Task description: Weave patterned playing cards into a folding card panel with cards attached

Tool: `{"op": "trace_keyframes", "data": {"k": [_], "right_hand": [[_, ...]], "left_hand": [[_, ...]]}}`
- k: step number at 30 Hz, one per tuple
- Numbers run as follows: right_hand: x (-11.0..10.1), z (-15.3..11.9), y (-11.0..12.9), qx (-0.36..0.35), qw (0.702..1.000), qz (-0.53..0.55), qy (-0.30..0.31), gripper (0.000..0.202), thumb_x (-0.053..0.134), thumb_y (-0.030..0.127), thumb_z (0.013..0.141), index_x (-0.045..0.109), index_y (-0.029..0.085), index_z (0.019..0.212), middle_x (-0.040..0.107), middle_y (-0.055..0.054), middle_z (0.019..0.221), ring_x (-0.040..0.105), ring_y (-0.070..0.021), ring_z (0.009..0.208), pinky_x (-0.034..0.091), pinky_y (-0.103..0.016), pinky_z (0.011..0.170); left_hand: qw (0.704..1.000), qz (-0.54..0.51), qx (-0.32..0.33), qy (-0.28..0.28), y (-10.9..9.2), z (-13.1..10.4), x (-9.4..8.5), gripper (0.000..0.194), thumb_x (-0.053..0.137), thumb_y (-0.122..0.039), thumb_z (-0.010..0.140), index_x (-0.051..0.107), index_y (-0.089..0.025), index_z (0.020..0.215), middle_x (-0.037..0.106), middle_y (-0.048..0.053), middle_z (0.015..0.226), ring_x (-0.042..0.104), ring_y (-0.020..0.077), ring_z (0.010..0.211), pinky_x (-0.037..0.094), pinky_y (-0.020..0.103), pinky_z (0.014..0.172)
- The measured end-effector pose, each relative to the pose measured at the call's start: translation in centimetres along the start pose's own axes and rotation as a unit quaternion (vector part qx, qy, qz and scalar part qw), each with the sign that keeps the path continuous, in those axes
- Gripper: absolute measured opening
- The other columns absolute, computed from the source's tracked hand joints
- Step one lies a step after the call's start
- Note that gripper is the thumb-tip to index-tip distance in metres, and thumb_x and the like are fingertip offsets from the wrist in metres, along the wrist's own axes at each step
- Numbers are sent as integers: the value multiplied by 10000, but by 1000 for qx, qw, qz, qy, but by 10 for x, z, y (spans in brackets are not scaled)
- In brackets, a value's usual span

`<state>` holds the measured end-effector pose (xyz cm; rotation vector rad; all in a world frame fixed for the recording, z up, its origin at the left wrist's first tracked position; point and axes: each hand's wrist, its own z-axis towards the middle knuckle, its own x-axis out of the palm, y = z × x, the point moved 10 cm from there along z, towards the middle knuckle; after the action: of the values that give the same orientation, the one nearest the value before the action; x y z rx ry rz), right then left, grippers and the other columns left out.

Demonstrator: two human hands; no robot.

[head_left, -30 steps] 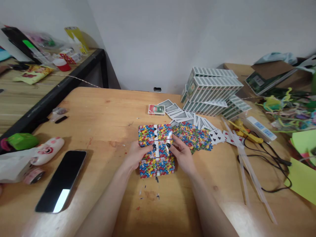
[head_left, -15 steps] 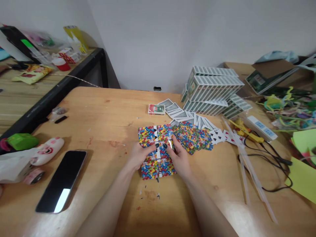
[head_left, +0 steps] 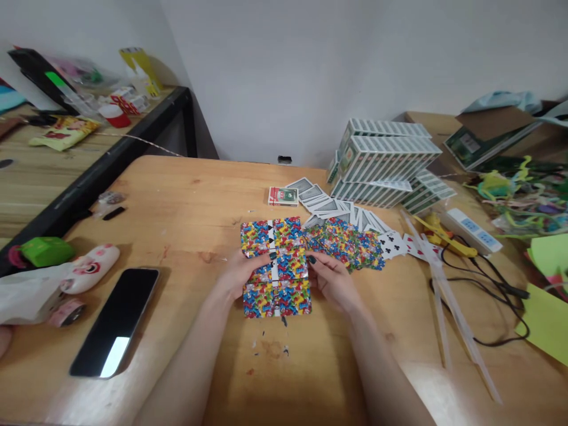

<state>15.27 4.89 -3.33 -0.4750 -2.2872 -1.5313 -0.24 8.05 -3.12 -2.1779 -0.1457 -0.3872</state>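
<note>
A flat card panel [head_left: 290,266] with a busy multicolour pattern is in front of me. White playing-card strips with black pips show down its middle, and a dark line crosses its lower part. My left hand [head_left: 237,275] grips its left edge, thumb on top and the other fingers hidden underneath. At the right edge, my right hand [head_left: 331,278] pinches the panel between thumb and fingers. Behind that hand lies a spread of patterned cards [head_left: 350,239] in the same colours. Grey-backed playing cards [head_left: 328,204] fan out beyond, and a boxed card deck [head_left: 283,196] lies near them.
Stacked card boxes [head_left: 386,160] stand at the back right. On the right are a power strip [head_left: 473,229], a yellow glue gun [head_left: 448,236], clear glue sticks [head_left: 457,319] and a black cable [head_left: 492,284]. A phone [head_left: 118,319] and a white plush-like item [head_left: 91,269] lie left.
The card panel has shifted slightly left. My right hand's thumb has slid from the panel's face to its right edge, while my left hand keeps its grip.
</note>
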Motion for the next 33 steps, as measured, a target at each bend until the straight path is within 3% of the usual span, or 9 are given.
{"op": "trace_keyframes", "data": {"k": [4,14,24,33], "right_hand": [[2,-1,-2,20,999,24,19,250,692,295,660,679,222,899,694,-11,721,624,-131,584,493,-240,514],[15,-5,-4,58,992,76,78,176,680,244,679,692,200,848,690,-25,701,617,-118,590,482,-208,493],[6,-4,-5,55,996,31,58,158,702,260,653,693,199,798,687,-17,654,627,-129,562,523,-241,495],[13,-6,-4,71,992,-17,102,235,685,290,672,690,165,872,692,-47,678,640,-133,570,543,-251,541]], "left_hand": [[1000,4,3,13,-2,1,-1,346,743,-206,536,621,-164,857,714,40,780,665,218,675,525,339,644],[999,8,-11,29,0,-1,3,330,732,-179,558,626,-156,870,713,46,788,655,180,617,526,305,626],[999,27,-16,31,4,0,2,339,751,-216,523,645,-156,839,715,52,769,661,216,645,521,337,636],[998,28,-35,41,8,-1,3,374,762,-202,500,643,-149,851,715,59,760,662,226,680,524,340,638]]}}
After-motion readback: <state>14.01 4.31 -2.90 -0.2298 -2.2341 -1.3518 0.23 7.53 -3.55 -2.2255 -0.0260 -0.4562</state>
